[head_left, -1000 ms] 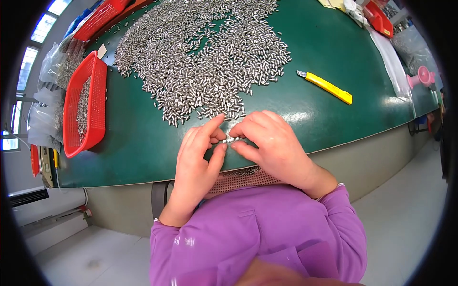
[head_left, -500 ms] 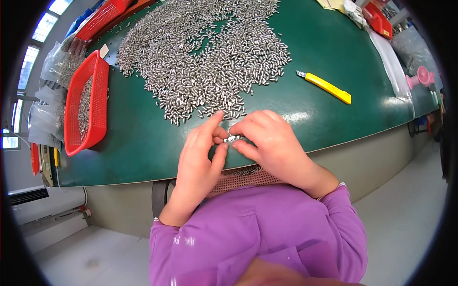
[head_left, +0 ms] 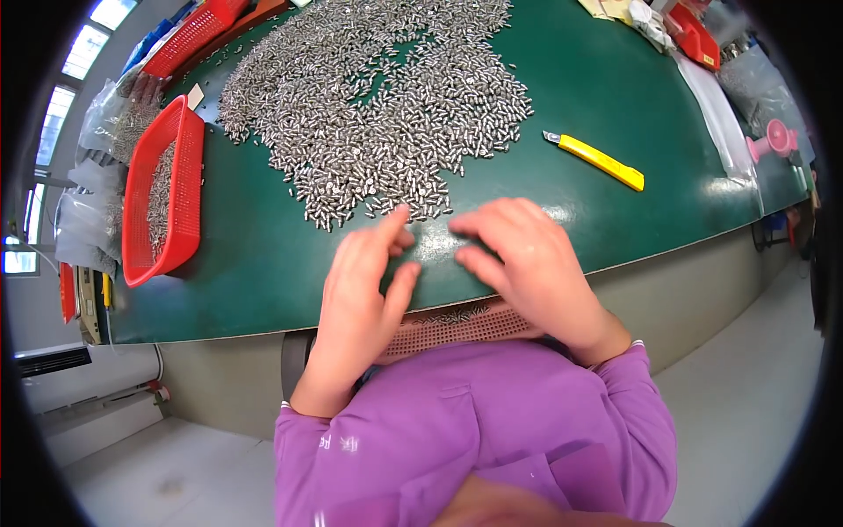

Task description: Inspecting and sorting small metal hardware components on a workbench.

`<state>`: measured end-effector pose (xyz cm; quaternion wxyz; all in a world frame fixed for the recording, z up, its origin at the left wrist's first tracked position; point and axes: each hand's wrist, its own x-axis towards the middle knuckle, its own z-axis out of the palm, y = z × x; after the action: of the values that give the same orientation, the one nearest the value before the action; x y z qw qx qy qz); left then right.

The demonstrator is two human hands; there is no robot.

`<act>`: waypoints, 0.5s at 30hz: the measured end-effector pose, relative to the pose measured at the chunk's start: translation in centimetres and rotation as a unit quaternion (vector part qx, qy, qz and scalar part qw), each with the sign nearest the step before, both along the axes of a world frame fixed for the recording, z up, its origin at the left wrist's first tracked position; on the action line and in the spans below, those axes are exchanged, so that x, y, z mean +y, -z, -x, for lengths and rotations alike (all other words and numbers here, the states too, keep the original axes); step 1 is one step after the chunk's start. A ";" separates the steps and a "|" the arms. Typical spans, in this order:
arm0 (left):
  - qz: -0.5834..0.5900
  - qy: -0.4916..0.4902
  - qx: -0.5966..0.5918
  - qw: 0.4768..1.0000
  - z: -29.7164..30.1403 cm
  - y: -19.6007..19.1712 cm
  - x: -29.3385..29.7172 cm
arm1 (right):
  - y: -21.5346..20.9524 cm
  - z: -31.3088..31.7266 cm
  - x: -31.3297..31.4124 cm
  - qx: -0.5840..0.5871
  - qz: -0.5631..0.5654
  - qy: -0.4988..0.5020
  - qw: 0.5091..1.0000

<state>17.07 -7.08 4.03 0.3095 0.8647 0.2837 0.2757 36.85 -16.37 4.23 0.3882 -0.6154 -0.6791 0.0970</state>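
Both my hands are over the near part of the green table point(head_left: 606, 224), just short of a big spread of small silver metal pins point(head_left: 351, 154). My left hand point(head_left: 358, 285) has its thumb and fingers apart, with nothing seen between them. A short way to its right, my right hand point(head_left: 534, 263) is slightly blurred, thumb and fingertips parted and holding nothing visible. Below the table's near edge, at my lap, sits a brownish-pink perforated basket point(head_left: 439, 335) with some metal pins point(head_left: 461, 314) in it.
A red perforated basket point(head_left: 186, 211) partly filled with pins stands on the left. The yellow utility knife point(head_left: 601, 162) lies right of the pile, blade end toward it. Clear bags point(head_left: 92, 220) line the far left; a pink object point(head_left: 774, 140) stands far right.
Half a second ago, several pins were pinched between my fingertips; they are gone from between them. My right hand has drawn back to the right, and my left fingers have stayed about in place.
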 end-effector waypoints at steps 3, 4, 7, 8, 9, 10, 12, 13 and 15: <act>-0.031 -0.018 0.000 0.999 -1.3 0.6 0.7 | 0.8 0.1 1.4 -0.025 -0.020 0.050 0.998; -0.042 -0.017 0.004 0.999 -1.6 0.8 0.7 | 1.0 0.3 1.9 -0.022 -0.033 0.043 0.998; -0.033 -0.012 0.004 0.999 -2.3 1.1 0.7 | 1.6 1.0 2.5 -0.018 -0.044 0.031 0.998; -0.038 -0.010 0.006 0.999 -2.4 1.1 0.7 | 1.7 1.1 2.5 -0.018 -0.043 0.025 0.999; -0.024 -0.010 0.001 1.000 -2.5 1.2 0.6 | 1.7 1.1 2.4 -0.018 -0.042 0.025 0.999; -0.022 -0.010 0.001 1.000 -2.4 1.2 0.6 | 1.7 1.1 2.3 -0.016 -0.036 0.015 0.999; 0.007 -0.006 0.003 1.000 -2.0 1.2 0.4 | 1.5 1.2 2.0 -0.014 -0.029 0.004 0.999; 0.008 -0.007 0.004 1.000 -1.8 1.2 0.4 | 1.3 1.2 1.8 -0.007 -0.026 -0.006 1.000; 0.024 0.003 0.005 1.000 -1.6 1.2 0.3 | 1.2 1.1 1.4 0.000 -0.021 -0.013 1.000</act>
<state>18.68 -6.76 2.87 0.3298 0.8591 0.2892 0.2637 35.71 -14.96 3.02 0.3996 -0.5981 -0.6891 0.0879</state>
